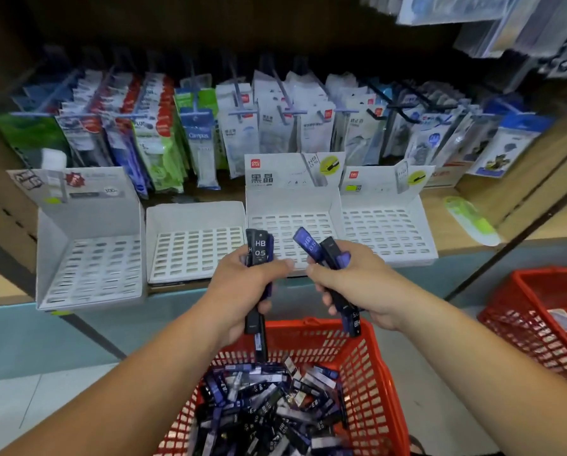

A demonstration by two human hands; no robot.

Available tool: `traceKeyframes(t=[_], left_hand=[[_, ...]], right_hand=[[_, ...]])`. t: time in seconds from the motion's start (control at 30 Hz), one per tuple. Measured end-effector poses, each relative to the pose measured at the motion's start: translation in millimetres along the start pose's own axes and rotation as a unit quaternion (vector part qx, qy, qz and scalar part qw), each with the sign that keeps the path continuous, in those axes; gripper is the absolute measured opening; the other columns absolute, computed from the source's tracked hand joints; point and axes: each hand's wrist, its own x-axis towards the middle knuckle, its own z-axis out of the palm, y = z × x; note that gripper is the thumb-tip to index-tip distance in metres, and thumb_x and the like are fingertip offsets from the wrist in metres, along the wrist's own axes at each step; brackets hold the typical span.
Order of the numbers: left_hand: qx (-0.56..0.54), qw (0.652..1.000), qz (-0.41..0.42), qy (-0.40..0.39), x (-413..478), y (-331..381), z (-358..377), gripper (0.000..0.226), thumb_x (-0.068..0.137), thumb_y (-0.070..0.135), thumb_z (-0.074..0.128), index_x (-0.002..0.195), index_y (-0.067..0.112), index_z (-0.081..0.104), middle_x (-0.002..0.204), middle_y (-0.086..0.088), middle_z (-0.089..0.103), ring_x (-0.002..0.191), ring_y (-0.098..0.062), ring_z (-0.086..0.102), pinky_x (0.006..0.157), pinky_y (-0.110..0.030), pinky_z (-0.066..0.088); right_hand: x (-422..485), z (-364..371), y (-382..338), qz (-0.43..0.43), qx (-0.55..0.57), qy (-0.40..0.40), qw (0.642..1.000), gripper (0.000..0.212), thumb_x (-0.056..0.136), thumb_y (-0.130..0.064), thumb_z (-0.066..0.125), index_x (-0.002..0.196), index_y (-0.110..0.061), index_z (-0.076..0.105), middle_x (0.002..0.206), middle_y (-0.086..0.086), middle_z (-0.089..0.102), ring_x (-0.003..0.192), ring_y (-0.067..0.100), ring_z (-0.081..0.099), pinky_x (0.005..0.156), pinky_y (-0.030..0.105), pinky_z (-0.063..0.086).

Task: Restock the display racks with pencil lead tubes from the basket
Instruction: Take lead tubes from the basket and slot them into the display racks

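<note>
My left hand (pixel 242 291) grips a bunch of dark blue and black pencil lead tubes (pixel 259 251) marked HB 0.5, upright. My right hand (pixel 351 284) grips another bunch of the same tubes (pixel 321 250), fanned out above and below the fist. Both hands hover above the red basket (pixel 377 373), which holds a heap of loose tubes (pixel 269 406). Just beyond the hands, several white slotted display racks stand on the shelf edge: a far-left rack (pixel 91 268), a second rack (pixel 193 248), a third rack (pixel 292 225) and a fourth rack (pixel 387 232). Their slots look bare.
Packaged stationery (pixel 275 126) hangs on pegs behind the racks. A green and clear item (pixel 471 220) lies on the shelf to the right. A second red basket (pixel 538 324) stands on the floor at the right. More packets hang at the top right.
</note>
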Motion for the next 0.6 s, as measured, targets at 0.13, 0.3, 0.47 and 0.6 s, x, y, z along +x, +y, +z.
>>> traceKeyframes(t=[0.13, 0.3, 0.47, 0.6], left_hand=[[-0.011, 0.999, 0.037, -0.025, 11, 4, 16, 0.023, 0.086, 0.017, 0.083, 0.101, 0.006, 0.069, 0.067, -0.010, 0.056, 0.057, -0.019, 0.048, 0.043, -0.027, 0.033], [-0.041, 0.998, 0.042, -0.010, 25, 9, 19, 0.026, 0.088, 0.019, 0.081, 0.102, 0.003, 0.066, 0.077, -0.021, 0.063, 0.066, -0.030, 0.056, 0.044, -0.027, 0.033], [-0.067, 0.997, 0.031, 0.018, 34, 10, 19, 0.013, 0.092, 0.010, 0.075, 0.101, 0.010, 0.065, 0.069, -0.016, 0.056, 0.055, -0.024, 0.049, 0.042, -0.027, 0.033], [-0.065, 0.998, 0.017, 0.015, 36, 9, 17, 0.015, 0.092, 0.007, 0.075, 0.105, 0.009, 0.067, 0.068, -0.011, 0.056, 0.057, -0.018, 0.048, 0.044, -0.029, 0.032]], right_hand=[[12, -1, -4, -0.024, -0.003, -0.030, 0.999, 0.005, 0.097, -0.014, 0.066, 0.096, -0.009, 0.066, 0.072, 0.007, 0.062, 0.063, 0.021, 0.057, 0.059, 0.037, 0.052], [26, -3, -7, -0.062, 0.006, -0.062, 0.996, 0.006, 0.097, -0.013, 0.067, 0.092, -0.010, 0.068, 0.074, 0.007, 0.067, 0.063, 0.021, 0.055, 0.057, 0.036, 0.048], [31, -11, -2, -0.063, 0.043, -0.080, 0.994, 0.012, 0.099, -0.019, 0.067, 0.105, -0.008, 0.070, 0.082, 0.012, 0.071, 0.062, 0.023, 0.054, 0.056, 0.036, 0.050], [42, -21, 6, -0.052, 0.148, 0.031, 0.987, 0.006, 0.100, -0.013, 0.065, 0.101, -0.009, 0.069, 0.076, 0.013, 0.061, 0.061, 0.023, 0.054, 0.060, 0.040, 0.053]])
